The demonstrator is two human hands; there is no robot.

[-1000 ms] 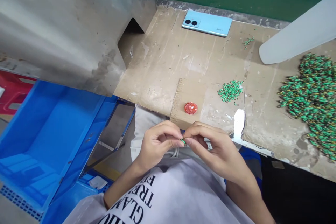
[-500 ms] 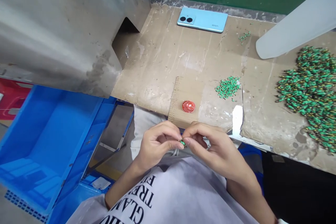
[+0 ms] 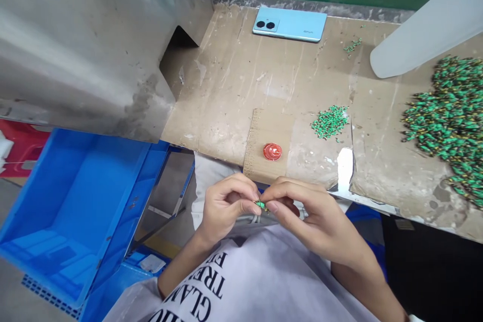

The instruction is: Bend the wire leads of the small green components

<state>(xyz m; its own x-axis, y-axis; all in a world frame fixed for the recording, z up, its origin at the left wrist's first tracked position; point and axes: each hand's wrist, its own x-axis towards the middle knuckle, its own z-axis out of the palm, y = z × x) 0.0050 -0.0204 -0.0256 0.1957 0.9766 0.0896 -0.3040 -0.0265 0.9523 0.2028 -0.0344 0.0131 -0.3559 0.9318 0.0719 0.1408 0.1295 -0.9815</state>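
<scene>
Between the fingertips of both hands, above my lap at the table's front edge, is a small green piece point(image 3: 260, 205) with dark and yellowish bits; its exact kind is too small to make out. My left hand point(image 3: 226, 205) pinches it from the left with thumb and forefinger. From the right, my right hand point(image 3: 307, 209) closes thumb and forefinger on it too. Just beyond the hands, a small round red dish point(image 3: 272, 151) with a shiny surface rests on a cardboard strip point(image 3: 260, 173). A small heap of tiny green pieces point(image 3: 329, 122) lies to its right.
A large pile of green, dark and yellow pieces point(image 3: 449, 126) covers the table's right side. A light blue phone point(image 3: 290, 24) lies at the back, beside a white tube point(image 3: 418, 30). A metal housing point(image 3: 94, 45) stands left, above a blue crate point(image 3: 75, 211).
The view has shifted slightly. Both hands keep their pinch on the small green piece, which now shows a little more between the fingertips.
</scene>
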